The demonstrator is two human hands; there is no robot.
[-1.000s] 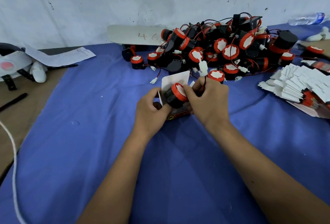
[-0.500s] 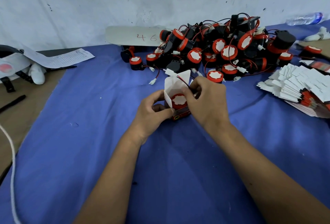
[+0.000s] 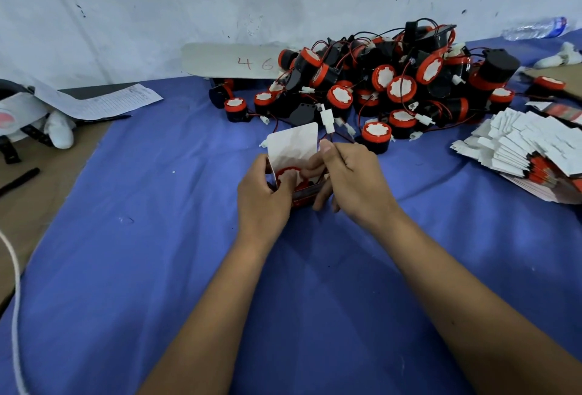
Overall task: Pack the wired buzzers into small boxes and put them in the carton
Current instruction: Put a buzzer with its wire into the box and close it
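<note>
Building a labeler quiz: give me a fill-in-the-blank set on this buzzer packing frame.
1. The buzzer sits inside the small box with its red face pointing ____.
2. The box flap is ____, not folded shut.
3. The white connector on the wire is pinched by the ____ hand.
4. The table is covered with a ____ cloth.

Missing words: up; open; right; blue

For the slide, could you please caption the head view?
Both hands seat a wired buzzer in a small box on blue cloth.
</note>
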